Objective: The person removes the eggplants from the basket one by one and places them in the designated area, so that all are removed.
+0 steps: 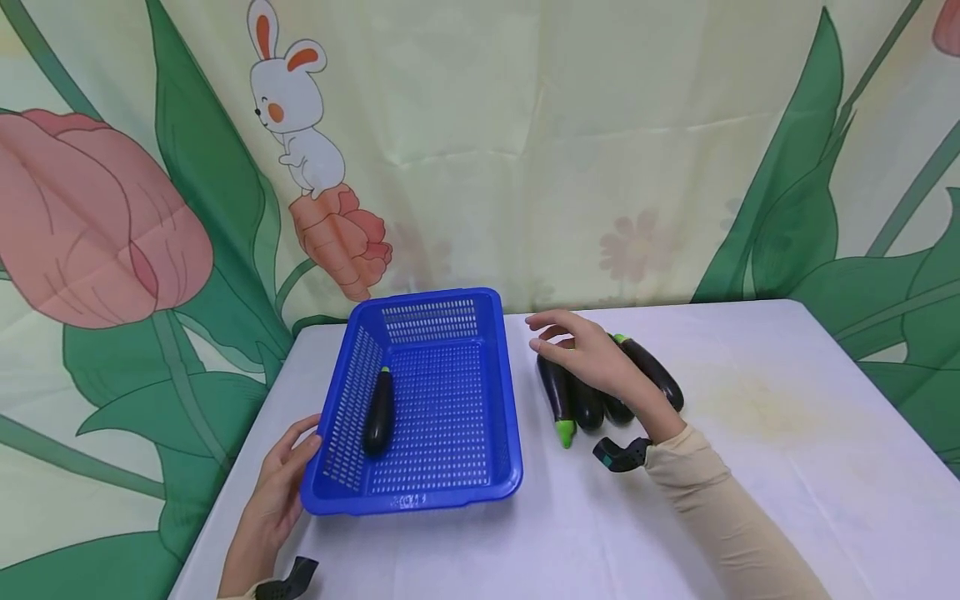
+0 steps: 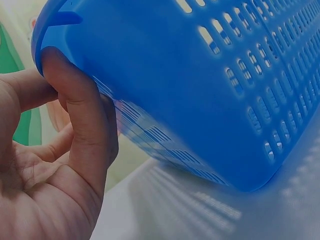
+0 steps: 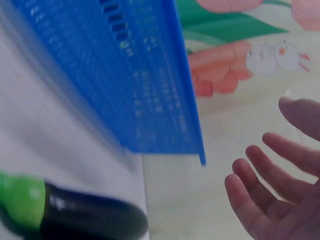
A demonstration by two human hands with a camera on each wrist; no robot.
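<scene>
A blue plastic basket [image 1: 427, 417] with slotted walls stands on the left part of the table, one dark eggplant [image 1: 379, 413] lying inside along its left side. At the basket's left rim my left hand [image 1: 277, 483] grips the edge; the left wrist view shows bent fingers [image 2: 80, 105] right at the rim. My right hand [image 1: 585, 350] hovers over several eggplants [image 1: 556, 387] to the right of the basket, fingers loosely bent and holding nothing. It partly hides them from the head camera. One eggplant [image 3: 90, 212] with a green cap shows in the right wrist view, below the hand.
A white cloth covers the table [image 1: 750, 483]. Behind it hangs a curtain [image 1: 480, 150] printed with tulips and a rabbit, close to the basket's far end. Black wrist cameras [image 1: 622, 455] sit on both wrists.
</scene>
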